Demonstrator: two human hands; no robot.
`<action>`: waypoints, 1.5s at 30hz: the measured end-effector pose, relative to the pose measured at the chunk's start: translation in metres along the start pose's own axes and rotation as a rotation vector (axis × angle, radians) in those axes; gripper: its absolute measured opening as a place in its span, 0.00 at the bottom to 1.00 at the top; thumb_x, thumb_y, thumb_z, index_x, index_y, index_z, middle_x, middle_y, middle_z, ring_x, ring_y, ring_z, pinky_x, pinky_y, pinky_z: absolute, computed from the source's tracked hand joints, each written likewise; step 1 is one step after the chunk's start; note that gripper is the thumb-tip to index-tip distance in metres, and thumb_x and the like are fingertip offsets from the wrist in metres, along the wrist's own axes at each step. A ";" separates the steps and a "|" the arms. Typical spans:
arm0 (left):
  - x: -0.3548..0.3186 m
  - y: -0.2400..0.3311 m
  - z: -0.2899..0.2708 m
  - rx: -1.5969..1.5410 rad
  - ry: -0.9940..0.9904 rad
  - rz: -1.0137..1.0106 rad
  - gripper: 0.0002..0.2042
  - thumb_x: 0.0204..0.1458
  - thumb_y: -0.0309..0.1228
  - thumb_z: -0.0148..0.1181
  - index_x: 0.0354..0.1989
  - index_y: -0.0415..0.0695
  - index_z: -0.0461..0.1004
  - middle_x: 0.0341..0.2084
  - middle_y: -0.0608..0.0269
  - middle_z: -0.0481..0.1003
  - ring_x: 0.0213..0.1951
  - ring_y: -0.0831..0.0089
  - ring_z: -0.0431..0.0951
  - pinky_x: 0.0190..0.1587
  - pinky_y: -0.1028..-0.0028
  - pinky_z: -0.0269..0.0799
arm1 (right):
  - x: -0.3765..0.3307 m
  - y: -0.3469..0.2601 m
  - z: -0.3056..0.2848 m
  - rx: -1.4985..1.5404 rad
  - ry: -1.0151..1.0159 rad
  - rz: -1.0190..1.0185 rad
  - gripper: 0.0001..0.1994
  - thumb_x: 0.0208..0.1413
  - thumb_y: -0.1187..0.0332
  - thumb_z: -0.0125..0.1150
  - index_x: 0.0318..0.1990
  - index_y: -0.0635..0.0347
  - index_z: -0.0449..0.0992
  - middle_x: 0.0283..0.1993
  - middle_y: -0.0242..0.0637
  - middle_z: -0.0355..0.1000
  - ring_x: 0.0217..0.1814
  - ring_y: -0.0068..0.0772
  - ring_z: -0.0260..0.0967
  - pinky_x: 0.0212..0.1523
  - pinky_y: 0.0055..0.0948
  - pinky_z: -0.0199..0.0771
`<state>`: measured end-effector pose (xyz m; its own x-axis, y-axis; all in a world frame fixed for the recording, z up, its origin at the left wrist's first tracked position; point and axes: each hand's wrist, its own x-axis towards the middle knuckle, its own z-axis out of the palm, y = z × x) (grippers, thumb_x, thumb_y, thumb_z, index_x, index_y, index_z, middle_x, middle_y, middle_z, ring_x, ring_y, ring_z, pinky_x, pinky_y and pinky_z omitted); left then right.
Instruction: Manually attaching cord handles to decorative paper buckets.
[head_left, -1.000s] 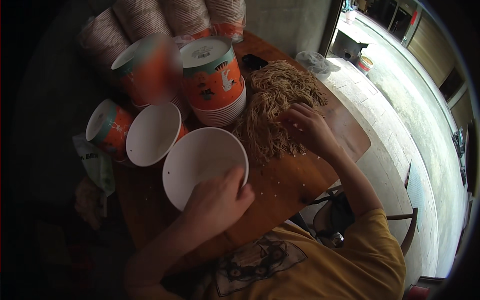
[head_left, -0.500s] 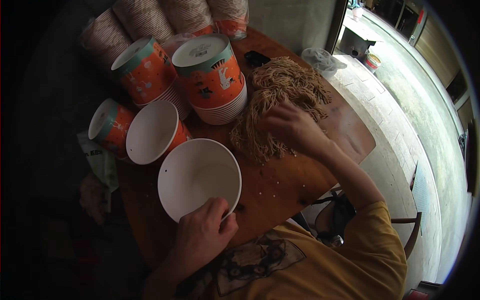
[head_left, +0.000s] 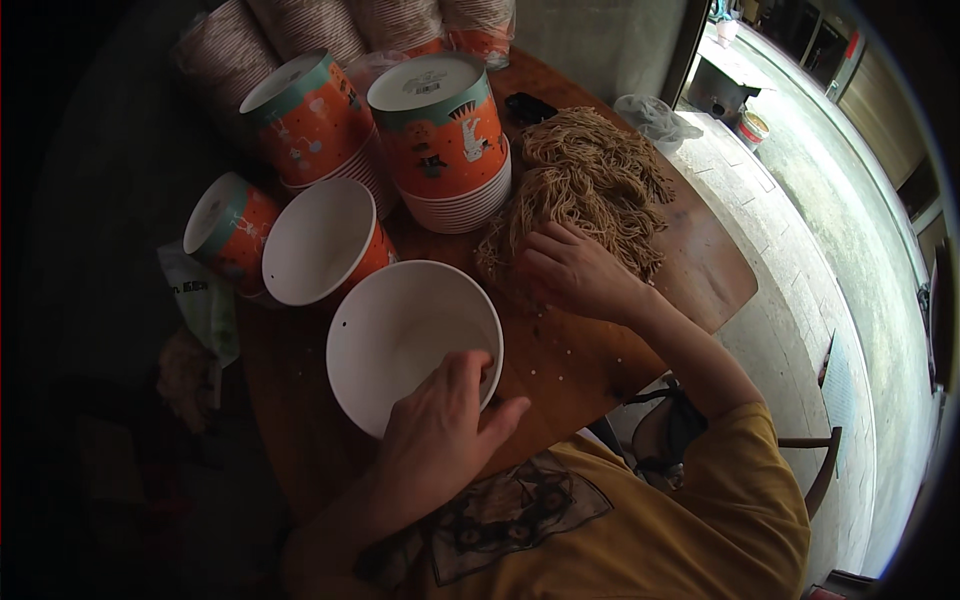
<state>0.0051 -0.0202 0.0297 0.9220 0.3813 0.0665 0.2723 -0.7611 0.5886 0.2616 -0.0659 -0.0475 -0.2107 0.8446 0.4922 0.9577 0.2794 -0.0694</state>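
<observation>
A large white-lined paper bucket [head_left: 375,345] lies tipped with its mouth facing me, a small dark hole near the rim. My left hand [head_left: 440,420] is at its near right rim. The fingers reach inside the mouth, while the thumb stands apart outside. At the near edge of a heap of thin brown cords [head_left: 595,165], the fingers of my right hand [head_left: 580,272] are bent together on the strands; their tips are partly hidden. A second orange paper bucket [head_left: 325,240] leans open beside the first, its wall also showing a hole.
Behind stand upside-down bucket stacks, orange and green [head_left: 440,130] and similar [head_left: 310,125], plus another bucket [head_left: 230,230] at left. Plastic-wrapped stacks [head_left: 385,25] line the back. Small white bits [head_left: 568,352] dot the brown table [head_left: 705,265]. A clear bag [head_left: 655,120] sits by the far right edge.
My left thumb has come away from the rim and the hand has opened, its fingers further inside the bucket. My right hand has dropped slightly nearer along the cords. The view has shifted a little.
</observation>
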 end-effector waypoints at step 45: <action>-0.049 -0.028 -0.061 -1.294 0.078 -0.266 0.36 0.47 0.13 0.42 0.69 0.39 0.42 0.59 0.57 0.60 0.58 0.72 0.65 0.58 0.71 0.66 | 0.059 -0.168 -0.021 0.469 0.396 0.093 0.11 0.41 0.75 0.67 0.31 0.59 0.70 0.22 0.32 0.66 0.19 0.27 0.68 0.18 0.26 0.66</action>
<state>-0.0644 0.0149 0.0590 0.8516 0.5023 -0.1498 -0.0558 0.3712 0.9269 0.0920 -0.0727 0.0116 0.0446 0.6664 0.7442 0.7611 0.4599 -0.4574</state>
